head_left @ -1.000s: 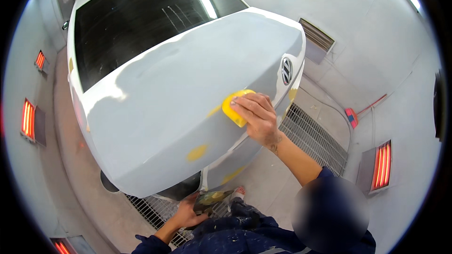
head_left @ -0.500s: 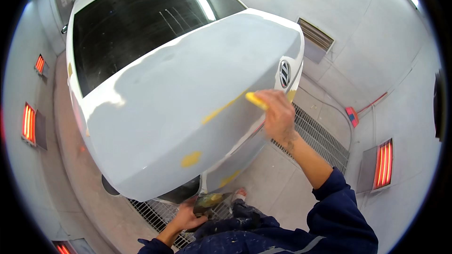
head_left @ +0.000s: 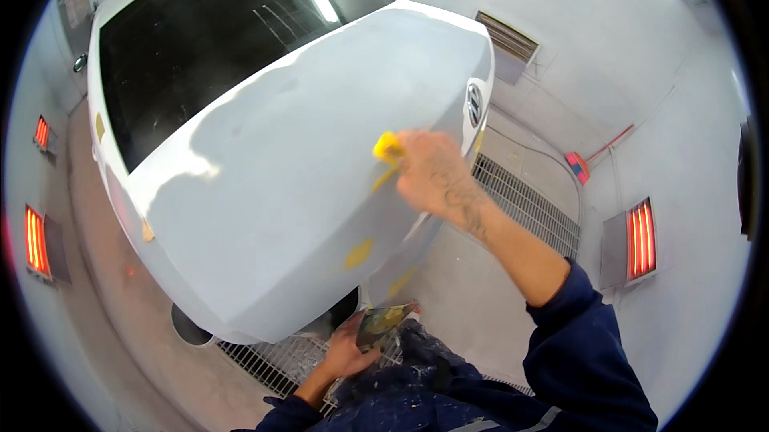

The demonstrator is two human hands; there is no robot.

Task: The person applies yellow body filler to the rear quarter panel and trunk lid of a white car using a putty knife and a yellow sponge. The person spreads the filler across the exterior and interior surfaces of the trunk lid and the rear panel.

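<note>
Leftmost, we see red wall heaters (head_left: 38, 241) glowing beside the car, whose dark window (head_left: 232, 56) slopes down to a broad grey panel (head_left: 272, 192) patched over white paint. Low down, our left hand (head_left: 346, 352) is closed on the near edge of a smeared board (head_left: 383, 320), keeping it close to the body; some of its fingers are hidden. Just above the board, a yellow patch (head_left: 360, 253) sits on the panel's lower face.

Further right, a yellow spreader (head_left: 387, 146) is at the panel's crease, pinched in our right hand (head_left: 434, 172), which hides most of it, so we cannot tell how much of its edge touches. A yellow streak (head_left: 384, 179) runs just below it. We judge the step in hand to be working paste along that crease; the next move calls for a level edge and light, even pressure.

Our right forearm blocks part of the panel's edge, and the round badge (head_left: 475, 105) beyond limits room that way. Past it lie a floor grate (head_left: 533, 204), a red-handled broom (head_left: 577, 168) against the wall, and a lone heater (head_left: 641, 240), all well apart from the spreader.
</note>
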